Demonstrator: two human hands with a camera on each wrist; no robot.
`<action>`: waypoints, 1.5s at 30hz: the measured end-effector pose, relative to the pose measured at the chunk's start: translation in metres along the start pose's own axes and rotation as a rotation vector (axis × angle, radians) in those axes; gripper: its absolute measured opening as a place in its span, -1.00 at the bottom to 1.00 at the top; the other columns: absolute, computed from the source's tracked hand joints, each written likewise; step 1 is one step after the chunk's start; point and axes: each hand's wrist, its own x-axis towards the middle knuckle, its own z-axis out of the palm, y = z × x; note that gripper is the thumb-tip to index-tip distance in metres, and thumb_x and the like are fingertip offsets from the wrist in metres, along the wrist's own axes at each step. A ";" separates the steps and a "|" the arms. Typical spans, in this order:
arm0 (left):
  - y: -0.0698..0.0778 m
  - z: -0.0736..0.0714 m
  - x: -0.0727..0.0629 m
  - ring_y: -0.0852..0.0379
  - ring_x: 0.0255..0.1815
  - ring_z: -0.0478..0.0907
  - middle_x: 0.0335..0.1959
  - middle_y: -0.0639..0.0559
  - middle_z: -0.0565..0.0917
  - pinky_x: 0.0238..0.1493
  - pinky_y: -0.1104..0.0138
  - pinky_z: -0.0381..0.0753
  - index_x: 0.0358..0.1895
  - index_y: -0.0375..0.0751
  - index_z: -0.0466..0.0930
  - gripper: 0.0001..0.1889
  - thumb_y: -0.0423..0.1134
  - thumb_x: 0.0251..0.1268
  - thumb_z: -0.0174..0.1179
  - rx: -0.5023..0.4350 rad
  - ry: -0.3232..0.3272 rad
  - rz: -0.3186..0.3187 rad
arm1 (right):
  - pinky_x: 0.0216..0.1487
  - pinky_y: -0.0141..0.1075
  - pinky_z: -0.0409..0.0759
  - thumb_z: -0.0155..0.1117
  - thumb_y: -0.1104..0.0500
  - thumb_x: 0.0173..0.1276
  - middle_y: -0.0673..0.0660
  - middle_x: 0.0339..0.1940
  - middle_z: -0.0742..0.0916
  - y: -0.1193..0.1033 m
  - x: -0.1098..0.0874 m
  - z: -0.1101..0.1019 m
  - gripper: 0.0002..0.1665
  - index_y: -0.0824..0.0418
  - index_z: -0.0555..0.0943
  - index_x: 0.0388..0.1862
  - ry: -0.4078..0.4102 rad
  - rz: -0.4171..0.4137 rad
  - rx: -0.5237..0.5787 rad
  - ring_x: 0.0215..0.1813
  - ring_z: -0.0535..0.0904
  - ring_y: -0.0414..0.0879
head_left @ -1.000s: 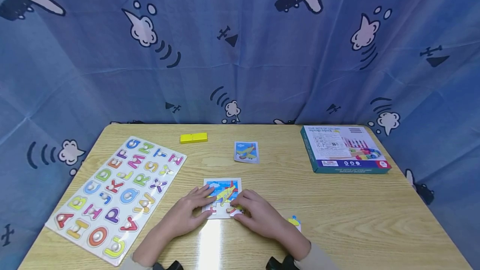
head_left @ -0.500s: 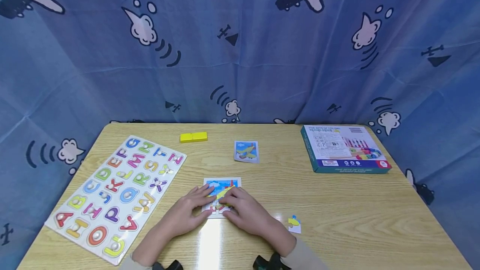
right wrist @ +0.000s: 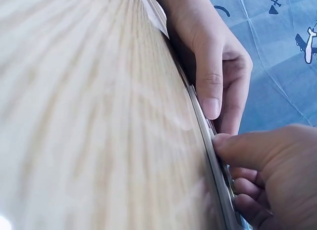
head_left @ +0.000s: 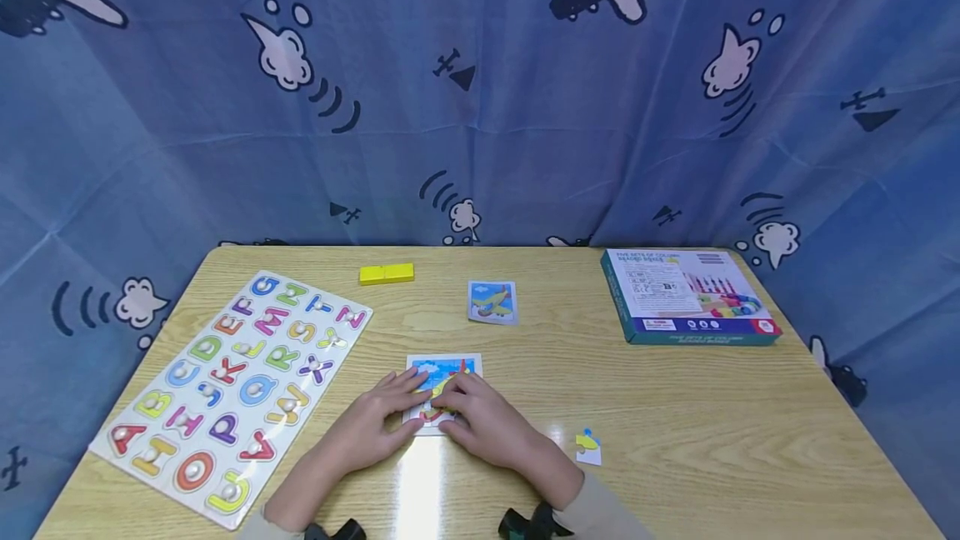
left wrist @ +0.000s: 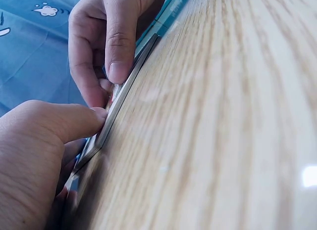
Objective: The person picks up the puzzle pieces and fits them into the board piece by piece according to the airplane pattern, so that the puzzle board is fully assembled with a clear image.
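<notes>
A small airplane jigsaw puzzle in a white-edged tray (head_left: 444, 359) lies in front of me, its middle partly covered by my hands. My left hand (head_left: 378, 419) rests on the tray's left side, fingers spread and thumb near the lower edge. Over the lower part of the puzzle, my right hand (head_left: 491, 425) pinches a puzzle piece mostly hidden under its fingers. In the left wrist view the right hand's (left wrist: 119, 37) thumb is down at the tray's edge, close to the left thumb. One loose puzzle piece (head_left: 588, 448), yellow, blue and white, lies right of the right hand.
An alphabet peg board (head_left: 243, 394) covers the left of the table. Behind the puzzle lie a yellow block (head_left: 387, 274) and an airplane picture card (head_left: 492, 302). A flat toy box (head_left: 690, 298) sits at the back right, before a blue curtain (head_left: 525, 123).
My right hand has moved left across the lower part of the puzzle, its pinched piece along with it, uncovering the loose piece at right. The left hand has stayed in place.
</notes>
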 end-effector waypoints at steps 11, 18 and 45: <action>-0.001 0.001 0.000 0.03 0.44 0.24 0.35 0.04 0.41 0.47 0.05 0.18 0.18 -0.12 0.56 -0.58 -0.07 0.30 0.18 0.005 0.004 -0.003 | 0.03 -0.30 0.55 0.25 0.15 0.32 -0.02 -0.12 0.57 0.004 -0.002 0.002 -0.72 0.16 0.68 -0.02 0.043 0.029 0.010 -0.06 0.42 -0.18; -0.001 0.004 0.001 0.02 0.44 0.23 0.36 0.04 0.40 0.46 0.06 0.18 0.17 -0.10 0.57 -0.59 -0.08 0.28 0.20 0.029 0.033 0.003 | -0.05 -0.36 0.54 0.30 0.14 0.28 -0.03 -0.12 0.58 0.004 -0.002 0.003 -0.73 0.14 0.70 -0.05 0.053 0.074 0.023 -0.07 0.41 -0.19; 0.011 0.015 0.023 0.08 0.44 0.22 0.37 -0.02 0.38 0.52 0.08 0.06 0.24 -0.22 0.49 -0.56 -0.19 0.31 0.14 0.016 -0.028 0.047 | 0.22 -0.12 0.54 0.19 0.17 0.35 0.05 0.08 0.61 0.009 -0.016 -0.015 -0.66 0.20 0.60 0.09 0.025 0.091 0.120 0.16 0.51 -0.08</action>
